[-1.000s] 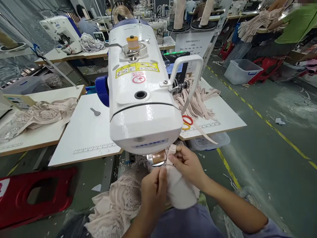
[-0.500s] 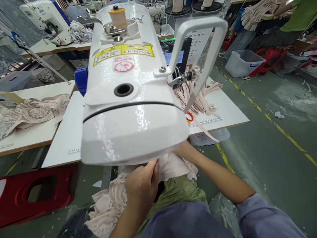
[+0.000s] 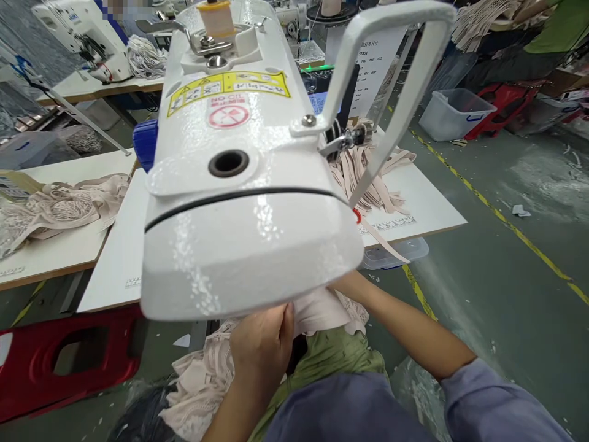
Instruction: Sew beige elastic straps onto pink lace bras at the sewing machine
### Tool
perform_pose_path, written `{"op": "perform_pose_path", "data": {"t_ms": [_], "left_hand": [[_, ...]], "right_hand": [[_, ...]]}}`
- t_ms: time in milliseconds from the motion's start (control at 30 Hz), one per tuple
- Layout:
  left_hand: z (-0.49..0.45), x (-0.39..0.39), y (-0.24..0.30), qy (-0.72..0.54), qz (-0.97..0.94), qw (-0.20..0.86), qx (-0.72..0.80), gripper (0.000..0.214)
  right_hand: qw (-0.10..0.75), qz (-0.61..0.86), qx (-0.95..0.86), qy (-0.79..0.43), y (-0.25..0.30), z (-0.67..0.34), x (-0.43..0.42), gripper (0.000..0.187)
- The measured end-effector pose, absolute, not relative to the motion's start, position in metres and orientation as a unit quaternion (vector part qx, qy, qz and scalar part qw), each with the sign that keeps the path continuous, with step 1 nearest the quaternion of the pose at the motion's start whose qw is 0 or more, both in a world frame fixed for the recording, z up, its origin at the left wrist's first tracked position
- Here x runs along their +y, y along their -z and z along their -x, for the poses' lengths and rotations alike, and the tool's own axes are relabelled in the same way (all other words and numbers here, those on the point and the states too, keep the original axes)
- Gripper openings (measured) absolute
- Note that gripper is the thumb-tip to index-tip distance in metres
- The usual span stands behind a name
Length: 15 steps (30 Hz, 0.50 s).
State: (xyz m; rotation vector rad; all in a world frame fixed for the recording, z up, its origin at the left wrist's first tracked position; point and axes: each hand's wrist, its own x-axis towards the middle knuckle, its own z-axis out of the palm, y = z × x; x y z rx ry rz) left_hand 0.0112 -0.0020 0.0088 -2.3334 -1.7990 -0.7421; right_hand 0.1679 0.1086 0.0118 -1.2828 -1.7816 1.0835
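Observation:
A white sewing machine head (image 3: 253, 245) fills the middle of the view and covers the sewing spot beneath it. My left hand (image 3: 262, 344) is below its front end, thumb and fingers pinched on pale beige fabric (image 3: 319, 310). That fabric lies over my lap and runs up under the machine head. Reaching in from the right, my right hand (image 3: 345, 282) shows little more than its wrist; its fingers are hidden behind the machine. More beige lace fabric (image 3: 200, 387) hangs in a bunch left of my left forearm.
Beige strips (image 3: 368, 184) lie on the right of the white sewing table (image 3: 437, 209), with a red-handled tool (image 3: 357, 215) partly hidden. Lace garments (image 3: 64, 209) rest on the left table. A red plastic stool (image 3: 32, 362) stands lower left. A white thread guard (image 3: 391, 141) juts out rightward.
My view has shifted slightly, so the machine head looks larger and reaches lower. My left hand and the fabric are almost where they were; the machine covers more of my right hand.

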Motion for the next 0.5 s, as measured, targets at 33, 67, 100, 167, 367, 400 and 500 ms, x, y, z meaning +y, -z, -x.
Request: {"op": "perform_pose_path", "data": {"t_ms": [33, 67, 100, 167, 367, 400, 500], "left_hand": [[-0.011, -0.002, -0.008, 0.244, 0.766, 0.051, -0.592, 0.030], [-0.011, -0.002, -0.008, 0.244, 0.765, 0.052, -0.594, 0.030], [-0.011, -0.001, -0.007, 0.244, 0.764, 0.054, -0.594, 0.030], [-0.011, -0.001, -0.007, 0.245, 0.763, 0.057, -0.595, 0.031], [-0.006, -0.003, -0.006, 0.253, 0.775, 0.044, -0.577, 0.032], [-0.005, -0.003, -0.006, 0.254, 0.776, 0.045, -0.576, 0.032], [-0.001, -0.004, -0.008, 0.259, 0.773, 0.069, -0.575, 0.032]], "right_hand": [[0.341, 0.492, -0.684, -0.417, -0.011, -0.168, 0.109, 0.006], [0.341, 0.492, -0.684, -0.418, -0.011, -0.168, 0.109, 0.006], [0.339, 0.490, -0.685, -0.418, -0.012, -0.168, 0.109, 0.007], [0.334, 0.489, -0.691, -0.415, -0.016, -0.169, 0.109, 0.007], [0.331, 0.498, -0.691, -0.407, -0.023, -0.169, 0.105, 0.007], [0.334, 0.496, -0.688, -0.411, -0.022, -0.169, 0.105, 0.005], [0.353, 0.486, -0.678, -0.424, -0.017, -0.169, 0.104, 0.004]]}}
